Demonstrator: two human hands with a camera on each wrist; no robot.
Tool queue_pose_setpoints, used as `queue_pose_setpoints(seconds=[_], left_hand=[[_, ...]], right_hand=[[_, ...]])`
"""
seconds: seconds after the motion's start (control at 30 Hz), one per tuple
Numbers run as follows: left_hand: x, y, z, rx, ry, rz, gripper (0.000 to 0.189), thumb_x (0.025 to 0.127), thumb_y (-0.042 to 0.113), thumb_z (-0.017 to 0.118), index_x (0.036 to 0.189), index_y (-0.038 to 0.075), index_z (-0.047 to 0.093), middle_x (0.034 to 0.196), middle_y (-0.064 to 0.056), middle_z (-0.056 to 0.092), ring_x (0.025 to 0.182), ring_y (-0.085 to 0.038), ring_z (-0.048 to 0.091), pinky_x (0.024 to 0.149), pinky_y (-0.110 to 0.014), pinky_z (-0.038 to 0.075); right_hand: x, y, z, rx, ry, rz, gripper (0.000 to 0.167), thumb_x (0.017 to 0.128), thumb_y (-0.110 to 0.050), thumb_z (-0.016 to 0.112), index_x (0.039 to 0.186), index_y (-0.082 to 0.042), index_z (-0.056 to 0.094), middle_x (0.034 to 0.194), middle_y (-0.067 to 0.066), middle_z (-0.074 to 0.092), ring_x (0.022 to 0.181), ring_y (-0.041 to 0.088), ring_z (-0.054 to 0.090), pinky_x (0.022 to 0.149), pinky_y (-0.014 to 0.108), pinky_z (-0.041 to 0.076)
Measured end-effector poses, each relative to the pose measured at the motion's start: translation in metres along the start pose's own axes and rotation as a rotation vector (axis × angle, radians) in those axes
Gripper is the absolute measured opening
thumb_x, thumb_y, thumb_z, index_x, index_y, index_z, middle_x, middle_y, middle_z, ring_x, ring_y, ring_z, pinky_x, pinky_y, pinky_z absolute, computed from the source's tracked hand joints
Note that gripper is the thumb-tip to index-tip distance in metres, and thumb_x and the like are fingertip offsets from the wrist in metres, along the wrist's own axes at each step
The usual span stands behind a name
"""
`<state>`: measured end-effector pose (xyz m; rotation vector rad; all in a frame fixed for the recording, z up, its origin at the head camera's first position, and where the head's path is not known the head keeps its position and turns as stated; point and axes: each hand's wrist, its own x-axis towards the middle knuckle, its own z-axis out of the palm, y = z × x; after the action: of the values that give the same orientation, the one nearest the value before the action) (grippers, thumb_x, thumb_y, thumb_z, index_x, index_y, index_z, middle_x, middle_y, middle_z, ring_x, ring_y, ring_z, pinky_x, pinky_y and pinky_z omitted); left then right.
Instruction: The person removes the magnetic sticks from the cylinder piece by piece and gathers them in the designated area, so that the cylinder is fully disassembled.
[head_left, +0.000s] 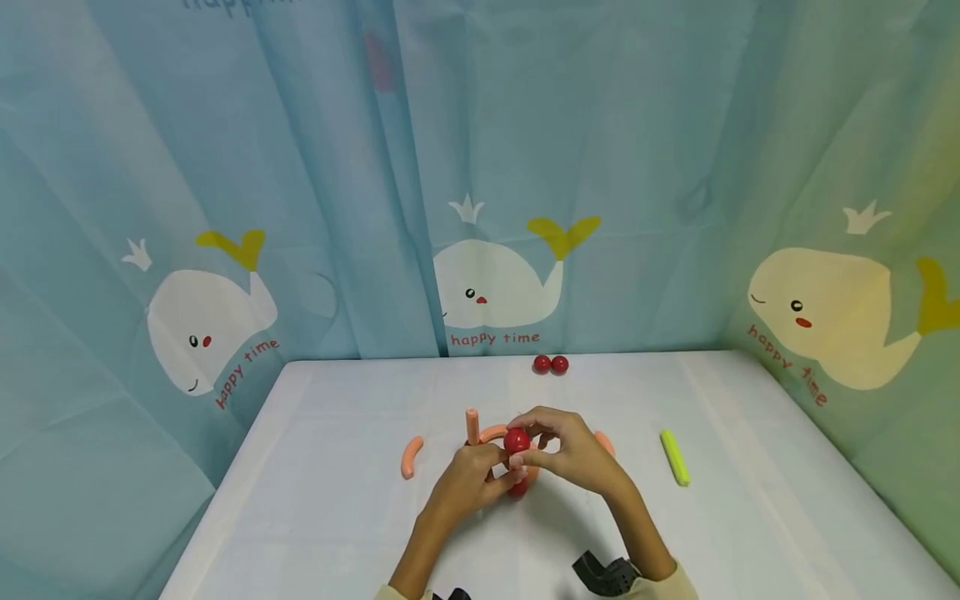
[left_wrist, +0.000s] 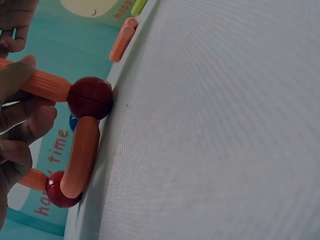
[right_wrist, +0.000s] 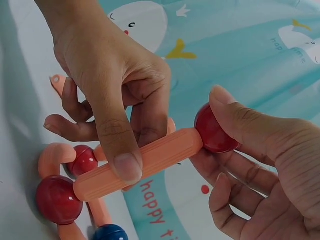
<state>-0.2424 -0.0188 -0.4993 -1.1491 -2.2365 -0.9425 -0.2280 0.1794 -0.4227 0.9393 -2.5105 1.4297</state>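
My left hand [head_left: 474, 478] pinches a straight orange rod [right_wrist: 162, 156] between thumb and fingers. At the rod's upper end is a red ball [head_left: 516, 440], gripped by the thumb and fingers of my right hand [head_left: 573, 452]. The rod's lower end meets another red ball [right_wrist: 58, 200], which joins a base of curved orange pieces [left_wrist: 84, 155]. That base includes more red balls [left_wrist: 62, 190] and a blue ball [right_wrist: 111, 233]. Another orange rod [head_left: 472, 425] stands upright just beyond my left hand. Both hands hide much of the structure in the head view.
Two red balls [head_left: 551, 364] sit side by side at the table's back edge. A curved orange piece [head_left: 411, 457] lies left of the hands, with more orange [head_left: 604, 443] behind the right hand. Farther right lies a yellow-green rod [head_left: 675, 457]. A whale-print curtain [head_left: 637, 167] hangs behind.
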Motion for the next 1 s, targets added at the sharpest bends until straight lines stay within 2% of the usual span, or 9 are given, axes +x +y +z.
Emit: queue_pose_setpoints(seconds=[0.33,0.6,0.8,0.87,1.0], left_hand=[[0.001,-0.0011,0.0002,-0.001,-0.016,-0.039,0.015,0.087,0.025,0.074,0.089,0.01,0.071,0.069,0.007,0.065,0.054,0.005,0.041,0.054,-0.001,0.033],[-0.0026,-0.0027,0.0031,0.008,-0.006,-0.018,0.015,0.085,0.023,0.076,0.089,0.008,0.073,0.062,0.004,0.057,0.054,0.006,0.036,0.052,-0.002,0.029],[-0.0027,-0.002,0.0048,-0.005,-0.005,-0.02,0.015,0.086,0.024,0.075,0.093,0.012,0.071,0.075,0.007,0.069,0.053,0.005,0.043,0.055,-0.001,0.032],[-0.003,-0.0018,0.0045,-0.001,-0.003,-0.023,0.013,0.086,0.025,0.075,0.09,0.013,0.071,0.072,0.007,0.067,0.052,0.003,0.044,0.054,-0.001,0.031],[-0.0039,-0.0019,0.003,-0.005,-0.009,-0.032,0.013,0.087,0.025,0.074,0.087,0.012,0.072,0.068,0.008,0.062,0.054,0.002,0.045,0.055,-0.001,0.031]], right_hand=[[-0.0002,0.0003,0.0006,-0.025,0.021,-0.011,0.031,0.081,-0.025,0.08,0.108,-0.012,0.07,0.097,-0.003,0.071,0.084,0.009,0.066,0.068,0.03,0.053],[-0.0016,0.0019,0.0018,-0.022,0.014,-0.01,0.031,0.081,-0.026,0.08,0.107,-0.013,0.069,0.096,-0.006,0.07,0.084,0.007,0.066,0.069,0.025,0.053],[-0.0029,0.0019,0.0023,-0.023,0.012,-0.015,0.029,0.083,-0.024,0.078,0.109,-0.014,0.069,0.098,-0.003,0.07,0.084,0.01,0.066,0.069,0.025,0.053],[-0.0027,0.001,0.0026,-0.022,0.016,-0.015,0.029,0.083,-0.023,0.078,0.109,-0.016,0.069,0.098,-0.001,0.07,0.084,0.01,0.066,0.069,0.025,0.053],[-0.0013,-0.0002,0.001,0.048,0.029,-0.018,0.029,0.085,-0.013,0.075,0.112,-0.009,0.067,0.101,0.006,0.07,0.082,0.011,0.068,0.071,0.026,0.055]])
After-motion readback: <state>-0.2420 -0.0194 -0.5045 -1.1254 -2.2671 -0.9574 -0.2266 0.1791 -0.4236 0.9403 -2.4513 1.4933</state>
